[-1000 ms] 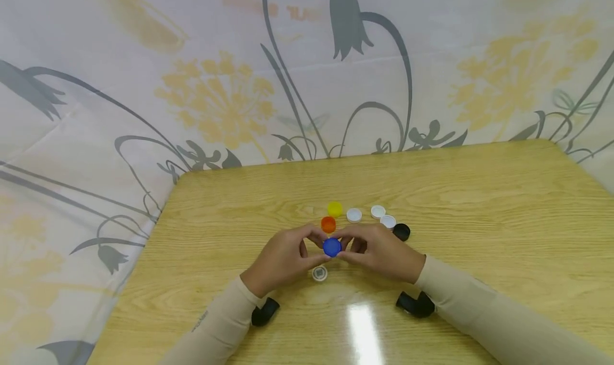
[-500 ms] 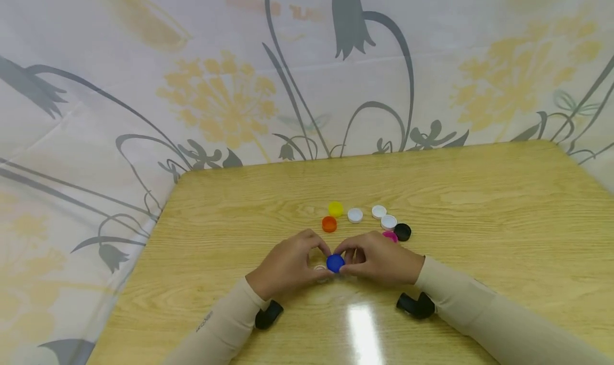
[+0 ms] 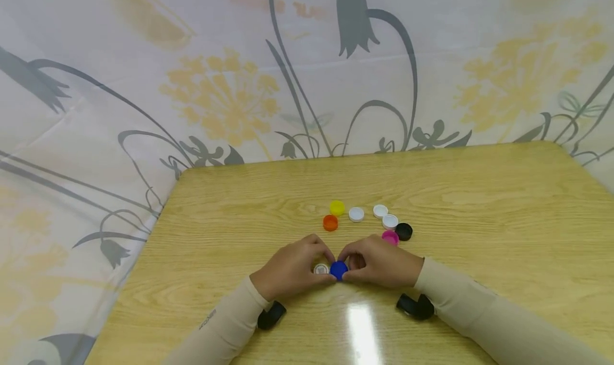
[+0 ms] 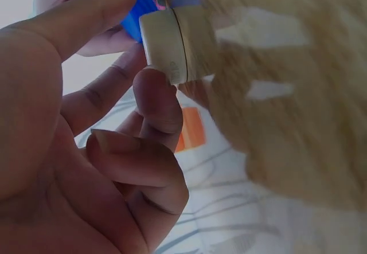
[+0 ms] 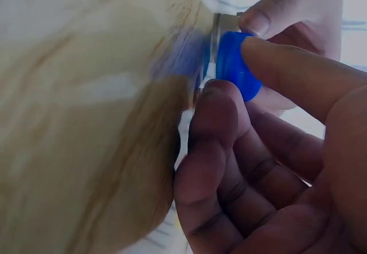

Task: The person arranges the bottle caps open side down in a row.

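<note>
A blue bottle cap is at the near middle of the table, between my two hands. My left hand pinches its left side with thumb and index finger. From the right, my right hand pinches the same cap; in the right wrist view the thumb and a finger lie on the ribbed blue cap. Just left of it, inside the curve of my left fingers, lies a white cap with a printed top. The left wrist view has this white cap right beside the blue one, on the table surface.
Farther back lie a yellow cap, an orange cap and several white caps. A black cap and a pink cap sit by my right hand. A patterned cloth hangs behind the wooden table.
Both hands have brought the blue cap toward me and down beside the printed white cap. The pink cap, earlier hidden behind the right hand, now shows.
</note>
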### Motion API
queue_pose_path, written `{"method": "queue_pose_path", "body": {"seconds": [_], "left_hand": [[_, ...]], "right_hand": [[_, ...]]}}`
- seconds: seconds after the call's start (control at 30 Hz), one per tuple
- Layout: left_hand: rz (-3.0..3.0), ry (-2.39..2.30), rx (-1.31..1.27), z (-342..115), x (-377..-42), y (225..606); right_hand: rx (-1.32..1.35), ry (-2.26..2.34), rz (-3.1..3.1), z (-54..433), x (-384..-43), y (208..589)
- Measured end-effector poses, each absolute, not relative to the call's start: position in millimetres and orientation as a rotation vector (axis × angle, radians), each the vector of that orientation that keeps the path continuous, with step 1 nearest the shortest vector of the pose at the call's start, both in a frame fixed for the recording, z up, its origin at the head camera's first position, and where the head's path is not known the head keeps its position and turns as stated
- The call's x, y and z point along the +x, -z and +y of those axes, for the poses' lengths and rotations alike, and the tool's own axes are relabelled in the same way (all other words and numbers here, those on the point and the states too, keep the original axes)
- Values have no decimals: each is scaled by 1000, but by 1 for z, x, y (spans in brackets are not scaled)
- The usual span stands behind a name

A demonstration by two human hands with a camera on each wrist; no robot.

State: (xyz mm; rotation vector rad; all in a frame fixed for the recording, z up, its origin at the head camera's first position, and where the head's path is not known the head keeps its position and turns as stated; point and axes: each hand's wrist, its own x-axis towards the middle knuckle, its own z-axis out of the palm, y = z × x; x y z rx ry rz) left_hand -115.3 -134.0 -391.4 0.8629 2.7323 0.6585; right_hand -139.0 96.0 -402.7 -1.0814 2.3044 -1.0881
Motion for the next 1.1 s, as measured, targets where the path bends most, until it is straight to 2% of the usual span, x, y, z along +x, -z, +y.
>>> {"method": "queue_pose_path", "body": {"seconds": [1.1], "left_hand": [[2768, -615, 831, -129, -110, 391]], "right_hand": [[-1082, 1038, 2317, 95, -137, 401]]}}
